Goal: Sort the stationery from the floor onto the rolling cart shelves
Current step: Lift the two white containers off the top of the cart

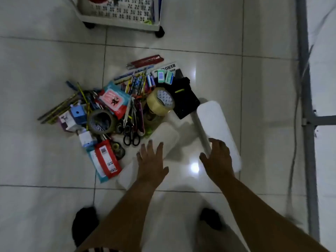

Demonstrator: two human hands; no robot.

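Left hand [151, 161] fingers spread, over white paper roll [164, 137]. Right hand [217, 159] fingers extended, on white sheet [216, 122]. Stationery pile [116, 108] centre-left; rolling cart [120, 13] at top; bare tiles lower left.

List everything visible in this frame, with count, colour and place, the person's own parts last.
rolling cart: one, white, top centre, on black wheels
tape rolls: two large, one clear-tan, one brownish, mid-pile
scissors: one pair, black handles, pile's near edge
pens and pencils: many, mixed colours, across the pile
wipes pack: one, pink and teal, pile centre
black pouch: one, pile's right
white flat pieces: at least two, near the hands
metal frame: grey, right edge
left hand: open, over a white piece
right hand: open, on a white piece
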